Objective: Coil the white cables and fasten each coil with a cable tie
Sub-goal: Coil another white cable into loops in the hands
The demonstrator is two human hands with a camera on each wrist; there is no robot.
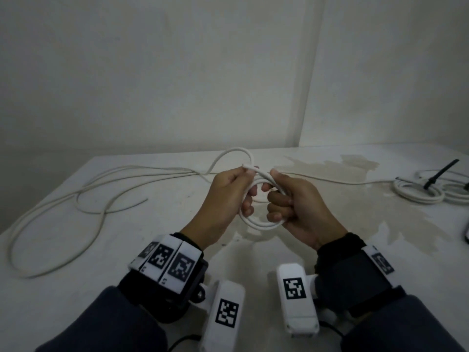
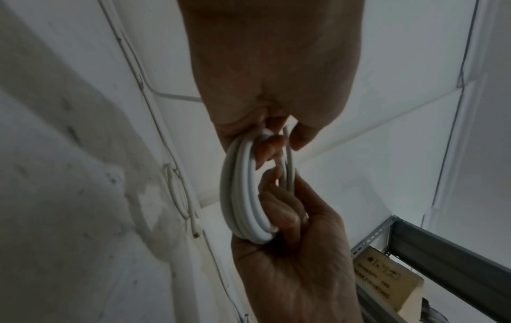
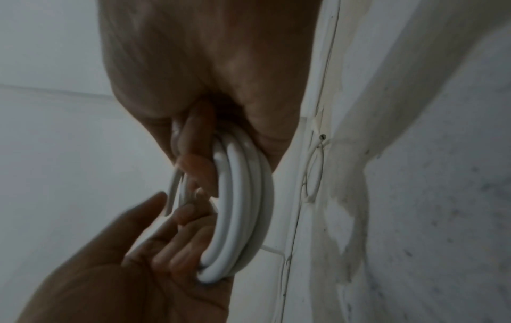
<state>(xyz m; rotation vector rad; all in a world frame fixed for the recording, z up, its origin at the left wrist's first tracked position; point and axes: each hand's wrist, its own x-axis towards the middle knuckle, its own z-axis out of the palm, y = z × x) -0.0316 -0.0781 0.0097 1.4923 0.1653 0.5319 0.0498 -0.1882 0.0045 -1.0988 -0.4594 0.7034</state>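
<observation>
Nearest the camera, two dark sleeves and wrist-worn camera units with black-and-white markers are seen above the white bench (image 1: pixel 76 250). Just beyond them, a small coil of white cable (image 1: pixel 261 224) is held in the air between both hands, over the middle of the bench. The left hand (image 1: pixel 225 196) is curled round the left side of the coil, with its thumb and forefinger pinching the cut cable end (image 1: pixel 250 166) at the top. The right hand (image 1: pixel 297 204) is clenched round the right side of the coil, with the fingers folded over the turns. In the left wrist view, several turns of the coil (image 2: pixel 243 196) are seen side by side, gripped by fingers from above and below; the same packed turns (image 3: pixel 240 207) are shown in the right wrist view. From the coil, the loose remainder of the cable (image 1: pixel 83 196) is trailed away to the left across the bench in long, open loops, and one loop (image 1: pixel 236 151) is raised just behind the hands. At the far right of the bench, well apart from the hands, finished coils (image 1: pixel 418 191) are laid flat, one with a black cable tie (image 1: pixel 441 174) sticking up from it. A stained patch (image 1: pixel 355 163) is visible on the bench surface near the back. Beyond the bench, plain white walls (image 1: pixel 177 72) meet in a corner.
</observation>
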